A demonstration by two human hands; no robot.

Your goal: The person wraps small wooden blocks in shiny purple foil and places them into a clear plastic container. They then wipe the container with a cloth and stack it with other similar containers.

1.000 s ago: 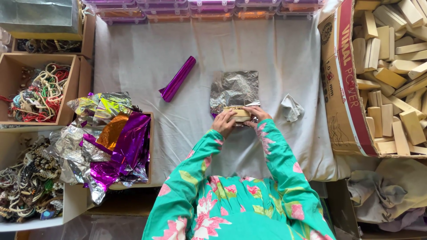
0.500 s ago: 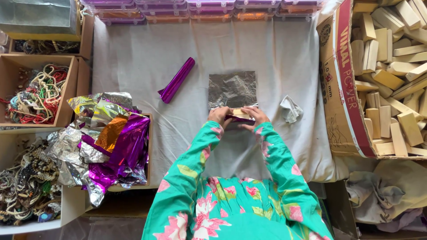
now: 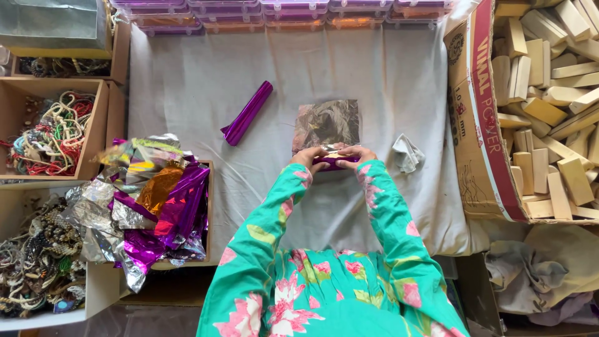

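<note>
A small block half wrapped in purple foil (image 3: pixel 334 161) sits at the near edge of a silvery foil sheet (image 3: pixel 327 123) on the cloth-covered bench (image 3: pixel 187 93), pinched at its ends by the left hand (image 3: pixel 310 157) and the right hand (image 3: pixel 354 155), fingers closed on it. The step in hand looks like rolling the block into the sheet, which calls for an even roll with the foil kept taut. A finished purple roll (image 3: pixel 248 113) lies to the left, a box of wooden blocks (image 3: pixel 549 106) to the right, loose foil scraps (image 3: pixel 150 200) nearer left.
</note>
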